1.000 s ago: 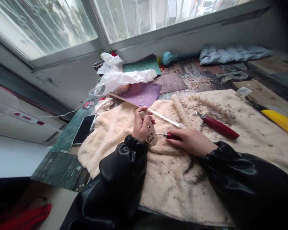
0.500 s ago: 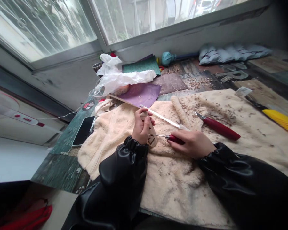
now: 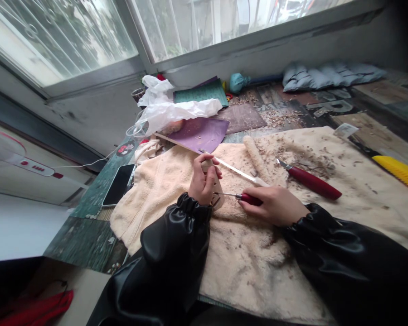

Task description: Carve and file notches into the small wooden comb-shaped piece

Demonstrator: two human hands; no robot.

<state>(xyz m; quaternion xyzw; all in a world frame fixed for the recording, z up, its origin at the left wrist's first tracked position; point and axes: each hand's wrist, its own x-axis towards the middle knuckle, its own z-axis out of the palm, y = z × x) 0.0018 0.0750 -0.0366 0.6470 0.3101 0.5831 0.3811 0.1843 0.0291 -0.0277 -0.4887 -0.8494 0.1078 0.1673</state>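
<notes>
Bench (image 3: 88,235) is lying under the window, and I am watching a shaving-strewn beige towel (image 3: 258,262) cushioning the work and catching chips. Spare red-handled knife (image 3: 309,181) and a long thin blade (image 3: 238,170) are resting on the towel near the hands, I judge for quick reach. Left hand (image 3: 202,181) is clenching a small wooden piece (image 3: 217,194) down against the towel to steady it. Right hand (image 3: 275,203) is gripping a red-handled tool (image 3: 248,198), its thin shaft meeting the wood.

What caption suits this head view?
Left hand steadies a wooden piece while right hand works a red-handled tool on a towel.
</notes>
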